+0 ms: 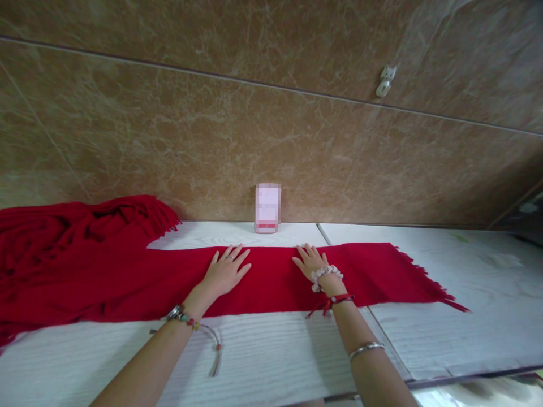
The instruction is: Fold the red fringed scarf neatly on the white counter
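A long red scarf (271, 282) with a fringed right end stretches flat across the white table. Toward the left it runs into a bunched, wrinkled heap of the same red cloth, with fringe showing at the back. My left hand (224, 271) lies flat on the scarf left of the middle, fingers spread and a ring on one of them. Flat on the cloth to the right rests my right hand (311, 263), its fingers also apart. Neither hand grips the fabric. Bracelets circle both wrists, and a scrunchie is on the right one.
Against the brown marbled wall (212, 147) a phone-like object (267, 208) with a blurred front stands upright behind the scarf. A small white cat-shaped piece (386, 81) is fixed on the wall. The white table (263, 350) has a seam right of the middle.
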`<state>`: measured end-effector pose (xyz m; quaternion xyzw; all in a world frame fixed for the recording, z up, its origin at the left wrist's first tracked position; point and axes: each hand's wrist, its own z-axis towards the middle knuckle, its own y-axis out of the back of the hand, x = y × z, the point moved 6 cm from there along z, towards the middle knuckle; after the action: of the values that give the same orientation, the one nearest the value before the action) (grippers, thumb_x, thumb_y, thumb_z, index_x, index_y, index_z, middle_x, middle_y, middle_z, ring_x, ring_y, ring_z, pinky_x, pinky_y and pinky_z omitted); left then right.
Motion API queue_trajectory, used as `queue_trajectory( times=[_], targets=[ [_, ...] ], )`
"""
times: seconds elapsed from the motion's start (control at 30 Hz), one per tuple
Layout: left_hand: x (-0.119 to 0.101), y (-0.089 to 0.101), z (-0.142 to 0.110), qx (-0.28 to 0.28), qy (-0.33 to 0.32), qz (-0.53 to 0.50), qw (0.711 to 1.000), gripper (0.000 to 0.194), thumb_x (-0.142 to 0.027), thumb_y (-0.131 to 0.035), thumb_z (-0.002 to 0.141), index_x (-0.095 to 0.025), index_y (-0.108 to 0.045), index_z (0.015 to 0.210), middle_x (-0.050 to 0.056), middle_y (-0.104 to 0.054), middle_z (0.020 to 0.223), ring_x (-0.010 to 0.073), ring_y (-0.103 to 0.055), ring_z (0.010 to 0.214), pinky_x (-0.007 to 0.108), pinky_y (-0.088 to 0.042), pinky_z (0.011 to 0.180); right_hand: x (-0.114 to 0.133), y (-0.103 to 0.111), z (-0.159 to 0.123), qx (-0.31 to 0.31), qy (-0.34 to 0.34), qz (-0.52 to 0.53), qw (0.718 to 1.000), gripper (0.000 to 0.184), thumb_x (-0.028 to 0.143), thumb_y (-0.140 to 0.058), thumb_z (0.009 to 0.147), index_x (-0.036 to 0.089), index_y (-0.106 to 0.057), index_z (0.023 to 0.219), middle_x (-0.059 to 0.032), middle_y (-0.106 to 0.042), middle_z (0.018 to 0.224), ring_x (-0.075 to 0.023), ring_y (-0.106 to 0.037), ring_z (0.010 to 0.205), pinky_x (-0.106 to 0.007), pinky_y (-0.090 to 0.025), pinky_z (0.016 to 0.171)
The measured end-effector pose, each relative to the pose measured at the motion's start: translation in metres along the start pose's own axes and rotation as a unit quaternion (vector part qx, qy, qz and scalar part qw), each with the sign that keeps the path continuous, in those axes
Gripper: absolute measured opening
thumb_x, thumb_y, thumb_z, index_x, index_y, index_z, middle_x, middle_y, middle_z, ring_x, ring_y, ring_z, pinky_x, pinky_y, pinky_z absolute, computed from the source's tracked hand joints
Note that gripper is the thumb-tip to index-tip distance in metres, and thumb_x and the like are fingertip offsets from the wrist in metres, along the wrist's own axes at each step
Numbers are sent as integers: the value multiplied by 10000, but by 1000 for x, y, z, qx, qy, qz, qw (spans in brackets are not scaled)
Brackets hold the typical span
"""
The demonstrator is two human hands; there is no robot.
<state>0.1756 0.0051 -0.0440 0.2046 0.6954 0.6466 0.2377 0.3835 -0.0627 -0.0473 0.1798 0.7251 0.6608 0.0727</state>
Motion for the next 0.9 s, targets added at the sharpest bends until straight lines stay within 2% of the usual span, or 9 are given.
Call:
queue_trajectory(
  times=[0.1, 0.2, 0.27, 0.33, 0.4, 0.47, 0.6, 0.7, 0.9],
  targets=[
    [1, 2, -2, 6, 20, 5, 1000, 474, -414, -239, 869, -258, -272, 1316, 26, -187, 1411, 233, -169, 1283, 498, -170, 995, -30, 6, 0, -17, -74, 8, 997, 509, 436, -287, 870, 201, -282, 1322, -123, -241, 1392, -274, -150, 1279, -524, -181, 975],
    [2, 3, -2, -1, 25, 2, 1000, 471, -410, -250, 867, -252, -286, 1310, 35, -197, 1410, 244, -170, 1281, 516, -165, 988, -33, 13, 0, -53, -82, 12, 995, 523, 417, -306, 868, 157, -282, 1321, -146, -250, 1384, -271, -160, 1278, -500, -197, 985],
    [2, 3, 0, -14, 18, 1, 1000, 466, -400, -267, 865, -239, -308, 1301, 47, -220, 1404, 253, -173, 1279, 523, -159, 986, -17, 18, -1, -78, -23, 18, 997, 513, 379, -343, 862, 134, -305, 1311, -146, -261, 1380, -255, -193, 1271, -451, -215, 1000],
    [0, 3, 4, -21, 5, -4, 1000, 454, -377, -293, 862, -222, -343, 1285, 59, -256, 1392, 260, -180, 1276, 516, -160, 988, 9, 22, -6, -86, 79, 27, 993, 480, 344, -371, 853, 128, -363, 1281, -134, -308, 1361, -226, -241, 1257, -395, -243, 1007],
    [-4, 4, 10, -24, -18, -14, 999, 431, -341, -312, 858, -213, -376, 1265, 63, -301, 1374, 257, -196, 1271, 500, -167, 993, 33, 23, -18, -76, 170, 27, 982, 450, 330, -388, 842, 130, -421, 1244, -124, -370, 1328, -211, -291, 1236, -365, -274, 1002],
    [-10, 5, 18, -20, -57, -29, 998, 408, -310, -330, 853, -225, -403, 1245, 54, -346, 1352, 246, -226, 1261, 483, -180, 995, 49, 23, -32, -52, 217, 10, 975, 443, 330, -407, 829, 134, -449, 1223, -119, -405, 1305, -221, -325, 1217, -369, -297, 992],
    [-27, 14, 39, -17, -140, -58, 988, 382, -258, -411, 809, -222, -468, 1186, 59, -460, 1266, 209, -378, 1175, 388, -252, 983, 57, 17, -64, 9, 243, -22, 970, 463, 325, -481, 782, 126, -473, 1200, -135, -456, 1260, -256, -392, 1167, -398, -319, 971],
    [-40, 21, 57, -13, -167, -80, 983, 383, -228, -467, 764, -171, -508, 1141, 87, -531, 1180, 191, -473, 1075, 294, -330, 922, 57, 10, -85, 33, 263, -42, 963, 443, 309, -544, 731, 145, -519, 1142, -132, -497, 1218, -268, -442, 1119, -403, -358, 932],
    [-63, 22, 84, 19, -158, -121, 980, 228, -206, -502, 698, -147, -623, 882, 48, -656, 867, 169, -576, 785, 242, -423, 706, 65, 5, -96, -39, 269, -92, 958, 244, 107, -422, 803, 168, -599, 961, -95, -630, 991, -201, -584, 893, -332, -445, 782]
  ],
)
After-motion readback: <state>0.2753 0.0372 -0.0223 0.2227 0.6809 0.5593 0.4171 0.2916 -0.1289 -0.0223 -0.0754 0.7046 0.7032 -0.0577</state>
